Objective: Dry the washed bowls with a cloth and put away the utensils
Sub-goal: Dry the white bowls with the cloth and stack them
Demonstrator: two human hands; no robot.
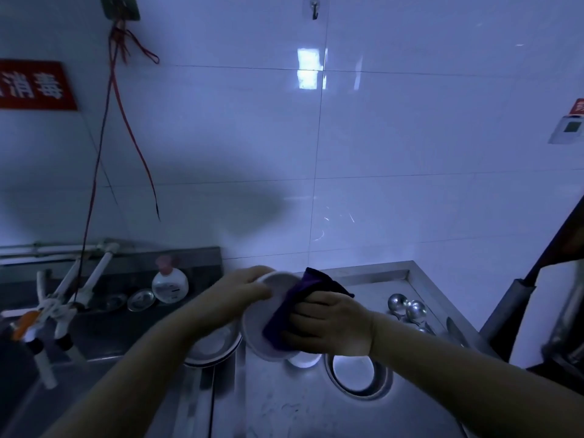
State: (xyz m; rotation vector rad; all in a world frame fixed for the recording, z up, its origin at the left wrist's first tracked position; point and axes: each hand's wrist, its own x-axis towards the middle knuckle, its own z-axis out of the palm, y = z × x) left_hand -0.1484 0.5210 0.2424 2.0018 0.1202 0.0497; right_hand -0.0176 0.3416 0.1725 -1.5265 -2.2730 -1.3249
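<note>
Above the steel counter, my left hand (pixel 240 294) grips the far rim of a white bowl (pixel 257 335) that is tilted on edge. My right hand (pixel 331 325) holds a dark purple cloth (pixel 295 306) and presses it into the bowl's inner face. Under my left forearm stands a stack of metal bowls (pixel 215 346). Another white bowl (pixel 303 358) sits partly hidden below the held one, and a further bowl (pixel 354 369) rests in a round opening of the counter. Metal spoons (pixel 409 309) lie on the counter (pixel 284 406) to the right.
A sink (pixel 94 327) with white taps (pixel 63 308) lies to the left. A round soap bottle (pixel 170 284) and small metal dishes (pixel 140 300) stand on its back ledge. Red wires (pixel 126 121) hang down the tiled wall. A dark appliance (pixel 553 311) stands at the right edge.
</note>
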